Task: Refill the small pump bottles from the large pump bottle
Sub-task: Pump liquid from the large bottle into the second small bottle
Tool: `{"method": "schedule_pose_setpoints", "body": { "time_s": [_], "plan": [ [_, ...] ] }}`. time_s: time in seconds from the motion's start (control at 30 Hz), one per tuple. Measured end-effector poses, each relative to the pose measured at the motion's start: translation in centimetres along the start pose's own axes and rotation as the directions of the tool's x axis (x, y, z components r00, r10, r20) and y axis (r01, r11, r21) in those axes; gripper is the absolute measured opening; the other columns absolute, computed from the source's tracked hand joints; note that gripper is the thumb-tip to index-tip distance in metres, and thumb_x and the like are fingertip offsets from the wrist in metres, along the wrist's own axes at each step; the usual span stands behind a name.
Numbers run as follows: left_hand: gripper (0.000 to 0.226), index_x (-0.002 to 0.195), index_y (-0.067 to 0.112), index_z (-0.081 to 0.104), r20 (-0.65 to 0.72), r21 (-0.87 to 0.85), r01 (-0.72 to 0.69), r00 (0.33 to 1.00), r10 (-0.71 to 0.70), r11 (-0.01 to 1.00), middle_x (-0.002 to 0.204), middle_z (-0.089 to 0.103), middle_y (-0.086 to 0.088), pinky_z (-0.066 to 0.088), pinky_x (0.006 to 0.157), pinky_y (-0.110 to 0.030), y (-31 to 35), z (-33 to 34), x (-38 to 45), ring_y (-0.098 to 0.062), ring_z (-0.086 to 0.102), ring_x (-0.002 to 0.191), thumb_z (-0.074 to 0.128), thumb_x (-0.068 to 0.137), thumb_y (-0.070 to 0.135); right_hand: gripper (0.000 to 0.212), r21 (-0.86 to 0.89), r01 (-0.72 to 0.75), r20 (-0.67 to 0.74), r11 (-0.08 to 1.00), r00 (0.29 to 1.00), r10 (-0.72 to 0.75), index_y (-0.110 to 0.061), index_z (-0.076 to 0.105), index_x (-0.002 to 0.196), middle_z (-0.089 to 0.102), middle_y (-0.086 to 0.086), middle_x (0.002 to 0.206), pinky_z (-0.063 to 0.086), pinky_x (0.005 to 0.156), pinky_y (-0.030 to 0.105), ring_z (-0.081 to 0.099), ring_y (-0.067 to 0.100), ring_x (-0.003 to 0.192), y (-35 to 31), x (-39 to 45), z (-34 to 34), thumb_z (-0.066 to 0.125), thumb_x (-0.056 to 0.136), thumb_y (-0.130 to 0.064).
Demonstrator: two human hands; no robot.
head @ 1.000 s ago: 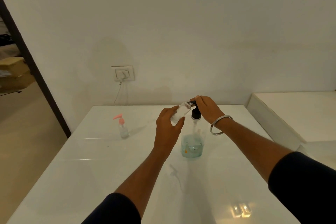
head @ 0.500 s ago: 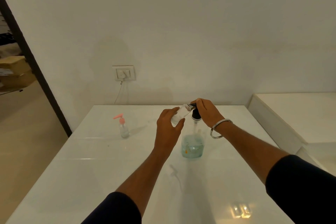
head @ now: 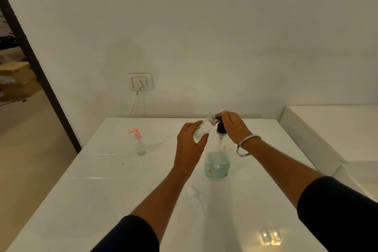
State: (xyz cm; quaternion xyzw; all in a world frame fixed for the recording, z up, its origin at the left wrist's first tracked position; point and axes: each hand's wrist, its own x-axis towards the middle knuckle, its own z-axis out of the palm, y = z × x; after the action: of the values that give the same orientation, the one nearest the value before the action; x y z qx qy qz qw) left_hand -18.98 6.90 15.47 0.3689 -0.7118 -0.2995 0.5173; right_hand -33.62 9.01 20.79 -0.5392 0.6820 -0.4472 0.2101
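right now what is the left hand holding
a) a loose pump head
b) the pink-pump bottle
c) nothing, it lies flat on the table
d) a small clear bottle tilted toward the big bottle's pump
d: the left hand grips a small clear bottle, tilted with its open neck at the black pump head of the large bottle, which the right hand covers; the pink-pump bottle stands untouched.

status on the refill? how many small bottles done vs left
Done: none I can confirm. In hand: the left hand holds a small clear uncapped bottle tilted, its neck at the black pump head of the large clear bottle of bluish liquid; the right hand rests on that pump. Left: recap it, then the small pink-pump bottle standing capped on the white table; its fill level is unclear.
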Motion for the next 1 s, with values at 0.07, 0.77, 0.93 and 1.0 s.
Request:
{"method": "schedule_pose_setpoints", "body": {
  "time_s": [0.07,0.77,0.93,1.0],
  "plan": [
    [0.038,0.116,0.016,0.061,-0.008,0.006,0.004,1.0,-0.004,1.0,0.108,0.061,0.003,0.042,0.079,-0.006,0.1,-0.1,0.0,-0.004,0.056,0.094,0.071,0.08,0.016,0.042,-0.012,-0.002,0.005,1.0,1.0,0.002,-0.001,0.062,0.11,0.064,0.018,0.109,0.04,0.085,0.024,0.057,0.026,0.099,0.0,-0.1,0.0,0.025,0.101,-0.018],
    [0.038,0.117,0.015,0.06,0.004,0.005,-0.001,1.0,0.001,1.0,0.109,0.061,0.002,0.044,0.08,-0.012,0.4,-0.2,0.1,-0.005,0.056,0.095,0.071,0.081,0.02,0.04,-0.069,0.045,0.017,0.997,0.999,-0.043,-0.004,0.063,0.099,0.06,0.008,0.089,0.04,0.065,0.018,0.052,0.018,0.08,-0.4,0.0,-0.7,0.026,0.1,-0.018],
    [0.039,0.118,0.014,0.06,0.003,-0.004,0.001,1.0,-0.001,1.0,0.11,0.061,0.003,0.042,0.079,-0.01,1.1,-0.4,0.1,-0.007,0.056,0.096,0.071,0.081,0.019,0.037,-0.086,0.054,0.033,0.995,0.998,-0.051,-0.007,0.059,0.084,0.057,0.005,0.079,0.038,0.062,0.016,0.049,0.014,0.068,-0.9,0.2,-1.2,0.027,0.099,-0.019],
    [0.039,0.117,0.014,0.06,-0.002,0.001,-0.002,1.0,0.002,1.0,0.11,0.061,0.001,0.043,0.08,-0.011,0.9,-0.4,0.2,-0.007,0.057,0.096,0.071,0.08,0.019,0.041,-0.072,0.035,0.027,0.997,0.999,-0.034,-0.001,0.061,0.094,0.062,0.01,0.089,0.042,0.067,0.018,0.054,0.02,0.077,-0.7,0.1,-1.0,0.026,0.099,-0.021]
  ]
}}
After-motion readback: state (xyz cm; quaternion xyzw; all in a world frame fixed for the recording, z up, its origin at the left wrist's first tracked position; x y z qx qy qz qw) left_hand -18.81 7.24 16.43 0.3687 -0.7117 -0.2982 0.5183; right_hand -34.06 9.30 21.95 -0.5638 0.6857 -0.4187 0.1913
